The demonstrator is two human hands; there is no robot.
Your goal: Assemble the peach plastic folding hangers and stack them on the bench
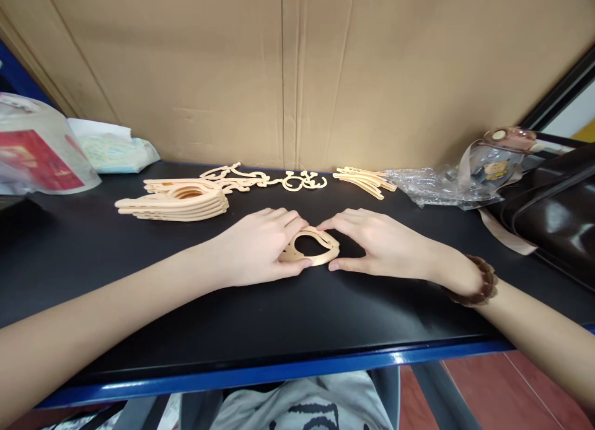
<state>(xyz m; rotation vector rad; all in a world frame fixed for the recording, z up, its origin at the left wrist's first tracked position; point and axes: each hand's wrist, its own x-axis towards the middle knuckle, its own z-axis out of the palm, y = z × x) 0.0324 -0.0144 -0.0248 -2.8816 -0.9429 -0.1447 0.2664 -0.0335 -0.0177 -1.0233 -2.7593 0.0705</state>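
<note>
A cream plastic folding hanger point(332, 254), with an oval opening in its middle, lies on the black tabletop between my hands. My left hand point(263, 247) grips its left end, thumb along the near edge and fingers over the far side; that end is hidden under the hand. From the other side, my right hand point(376, 241) holds the right part, fingertips on the far edge and thumb at the near right edge. Beyond my left hand sits a stack of folded cream hangers point(174, 207). Loose hanger hooks point(292, 182) lie farther back, and slim hanger arms point(365, 179) are heaped right of them.
Clear plastic packaging point(427, 185) and a transparent bottle point(499, 163) stand at the right, beside a dark shiny bag point(553, 207). At the left are a tissue pack point(118, 151) and a translucent container point(56, 151). Cardboard point(209, 77) closes off the back.
</note>
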